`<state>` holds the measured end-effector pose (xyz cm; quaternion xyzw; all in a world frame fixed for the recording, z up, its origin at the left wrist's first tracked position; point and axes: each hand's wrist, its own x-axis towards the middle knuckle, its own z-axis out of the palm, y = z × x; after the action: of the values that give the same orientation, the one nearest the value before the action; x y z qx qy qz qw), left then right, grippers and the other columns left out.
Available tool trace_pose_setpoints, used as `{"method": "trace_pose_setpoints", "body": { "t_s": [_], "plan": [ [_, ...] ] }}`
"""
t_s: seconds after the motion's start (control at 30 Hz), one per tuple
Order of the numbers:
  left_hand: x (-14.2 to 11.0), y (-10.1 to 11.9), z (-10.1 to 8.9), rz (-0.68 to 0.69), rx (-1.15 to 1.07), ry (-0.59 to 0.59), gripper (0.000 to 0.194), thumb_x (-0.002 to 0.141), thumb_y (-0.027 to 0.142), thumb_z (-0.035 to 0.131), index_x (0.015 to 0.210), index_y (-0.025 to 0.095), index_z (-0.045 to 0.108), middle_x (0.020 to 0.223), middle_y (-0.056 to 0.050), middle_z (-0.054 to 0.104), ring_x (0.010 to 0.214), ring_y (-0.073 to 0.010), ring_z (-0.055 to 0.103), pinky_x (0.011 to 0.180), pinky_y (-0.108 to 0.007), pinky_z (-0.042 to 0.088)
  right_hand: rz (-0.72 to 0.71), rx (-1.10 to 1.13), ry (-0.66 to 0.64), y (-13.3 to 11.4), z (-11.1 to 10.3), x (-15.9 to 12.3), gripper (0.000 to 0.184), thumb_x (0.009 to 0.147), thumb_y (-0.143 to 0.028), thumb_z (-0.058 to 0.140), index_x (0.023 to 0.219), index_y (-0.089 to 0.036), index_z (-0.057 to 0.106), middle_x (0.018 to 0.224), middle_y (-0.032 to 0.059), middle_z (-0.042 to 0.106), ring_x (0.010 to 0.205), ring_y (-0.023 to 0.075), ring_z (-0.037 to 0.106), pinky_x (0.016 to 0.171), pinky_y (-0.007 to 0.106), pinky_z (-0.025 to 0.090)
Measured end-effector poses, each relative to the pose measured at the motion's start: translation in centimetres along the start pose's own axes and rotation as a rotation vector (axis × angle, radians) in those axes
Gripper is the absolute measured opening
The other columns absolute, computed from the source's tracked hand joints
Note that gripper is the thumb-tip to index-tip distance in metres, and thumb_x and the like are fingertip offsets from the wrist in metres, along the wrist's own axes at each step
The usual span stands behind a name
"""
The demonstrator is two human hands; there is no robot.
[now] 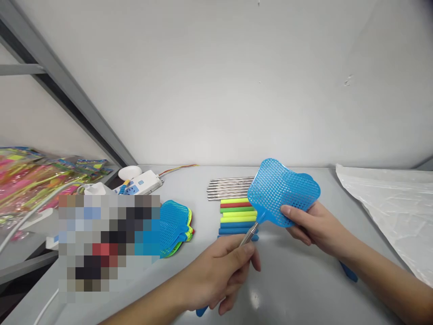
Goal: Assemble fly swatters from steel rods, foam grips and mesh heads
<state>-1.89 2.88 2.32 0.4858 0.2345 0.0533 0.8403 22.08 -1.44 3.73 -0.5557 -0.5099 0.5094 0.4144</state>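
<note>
while the left hand (233, 271) holds a rod (250, 233) by its shaft, the right hand (309, 221) has the blue mesh (272, 192) at the rod's upper end. left grip: fingers curled, rod pinched between thumb and forefinger. right grip: thumb on the front of the mesh, fingers behind, pinching its lower right edge. mesh is raised above the counter (291, 284); rod slopes down and left from its neck. right part of mesh looks doubled; cannot tell whether a second one lies behind.

beyond the left hand: tubes (239, 219) in a row, yellow, red, green and blue. just behind them, steel rods (226, 188) side by side, right ends hidden by the mesh. to the left, a stack (174, 225), blue on top, yellow-green and red edges beneath. farther left, a power strip (144, 183) and bags (37, 189). far right, a plastic sheet (382, 212). a blue piece (348, 271) shows past the right forearm, mostly hidden.
</note>
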Motion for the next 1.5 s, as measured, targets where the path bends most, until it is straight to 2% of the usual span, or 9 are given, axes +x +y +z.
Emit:
{"method": "trace_pose_setpoints", "body": {
  "t_s": [0.17, 0.4, 0.63, 0.77, 0.9, 1.07, 1.23, 1.37, 1.5],
  "plan": [
    [0.0, 0.2, 0.1, 0.011, -0.056, -0.028, 0.043, 0.099, 0.049, 0.03, 0.089, 0.016, 0.055, 0.051, 0.011, 0.038, 0.027, -0.0019, 0.025, 0.035, -0.017, 0.035, -0.009, -0.038, -0.009, -0.3, 0.6, -0.1, 0.053, 0.091, -0.054, 0.046, 0.05, -0.023, 0.035, 0.036, -0.006, 0.03, 0.038, 0.0082, 0.024, 0.043, 0.028, 0.019],
    [-0.1, 0.3, 0.1, 0.04, 0.033, 0.015, 0.039, 0.097, 0.05, 0.038, 0.08, 0.018, 0.053, 0.04, 0.012, 0.031, 0.026, -0.0036, 0.023, 0.034, -0.016, 0.034, -0.03, -0.053, 0.023, -0.8, 0.9, -0.6, 0.054, 0.09, -0.057, 0.045, 0.048, -0.024, 0.035, 0.036, -0.0049, 0.032, 0.037, 0.0085, 0.025, 0.042, 0.028, 0.02],
    [-0.5, 0.7, 0.4, -0.004, 0.246, 0.169, 0.04, 0.094, 0.054, 0.044, 0.075, 0.019, 0.049, 0.048, 0.011, 0.035, 0.03, -0.004, 0.037, 0.032, -0.014, 0.034, -0.044, -0.036, 0.039, -1.1, 1.1, -0.7, 0.052, 0.088, -0.059, 0.047, 0.051, -0.024, 0.036, 0.036, -0.0058, 0.032, 0.035, 0.0078, 0.025, 0.041, 0.027, 0.019],
    [-0.6, 0.7, 0.6, 0.008, 0.264, 0.198, 0.04, 0.093, 0.055, 0.046, 0.075, 0.019, 0.05, 0.05, 0.011, 0.034, 0.03, -0.0033, 0.037, 0.031, -0.013, 0.03, -0.046, -0.032, 0.035, -1.0, 1.2, -0.7, 0.053, 0.089, -0.058, 0.046, 0.051, -0.023, 0.036, 0.036, -0.0056, 0.032, 0.036, 0.0076, 0.026, 0.041, 0.027, 0.019],
    [-0.5, 0.6, 0.7, 0.023, 0.162, 0.12, 0.036, 0.095, 0.05, 0.044, 0.082, 0.018, 0.053, 0.05, 0.012, 0.03, 0.028, -0.0022, 0.032, 0.034, -0.015, 0.039, -0.062, -0.006, 0.043, -0.5, 1.5, -0.7, 0.051, 0.09, -0.056, 0.046, 0.053, -0.022, 0.037, 0.038, -0.0058, 0.034, 0.037, 0.0077, 0.027, 0.042, 0.027, 0.02],
    [-0.6, 1.0, 0.9, 0.077, 0.006, 0.004, 0.032, 0.099, 0.048, 0.034, 0.099, 0.02, 0.051, 0.057, 0.011, 0.042, 0.026, -0.0013, 0.027, 0.036, -0.02, 0.047, -0.063, 0.026, 0.017, 0.1, 2.6, -1.2, 0.044, 0.09, -0.055, 0.048, 0.063, -0.021, 0.043, 0.049, -0.0057, 0.038, 0.043, 0.0088, 0.032, 0.042, 0.025, 0.025],
    [-0.7, 0.9, 0.9, 0.055, 0.022, -0.057, 0.032, 0.1, 0.045, 0.033, 0.087, 0.02, 0.047, 0.047, 0.012, 0.035, 0.026, -0.0026, 0.028, 0.034, -0.016, 0.042, -0.029, -0.066, -0.085, -0.1, 4.1, -2.1, 0.043, 0.089, -0.055, 0.051, 0.063, -0.021, 0.048, 0.054, -0.0038, 0.042, 0.05, 0.0105, 0.038, 0.047, 0.026, 0.03],
    [-0.6, 0.7, 1.0, 0.05, 0.068, -0.045, 0.031, 0.101, 0.044, 0.034, 0.083, 0.021, 0.043, 0.046, 0.013, 0.033, 0.026, -0.003, 0.027, 0.034, -0.015, 0.041, 0.052, 0.025, -0.15, -0.4, 4.5, -2.2, 0.047, 0.092, -0.055, 0.046, 0.06, -0.02, 0.047, 0.051, -0.0047, 0.039, 0.048, 0.0096, 0.035, 0.047, 0.025, 0.028],
    [-0.6, 0.7, 1.1, 0.058, 0.059, -0.057, 0.032, 0.101, 0.045, 0.033, 0.081, 0.022, 0.039, 0.048, 0.012, 0.032, 0.027, -0.0028, 0.027, 0.034, -0.014, 0.04, 0.02, 0.101, -0.156, -0.6, 4.2, -2.0, 0.045, 0.093, -0.051, 0.047, 0.062, -0.019, 0.053, 0.046, -0.0063, 0.036, 0.046, 0.0087, 0.033, 0.049, 0.025, 0.027]
  ]
}}
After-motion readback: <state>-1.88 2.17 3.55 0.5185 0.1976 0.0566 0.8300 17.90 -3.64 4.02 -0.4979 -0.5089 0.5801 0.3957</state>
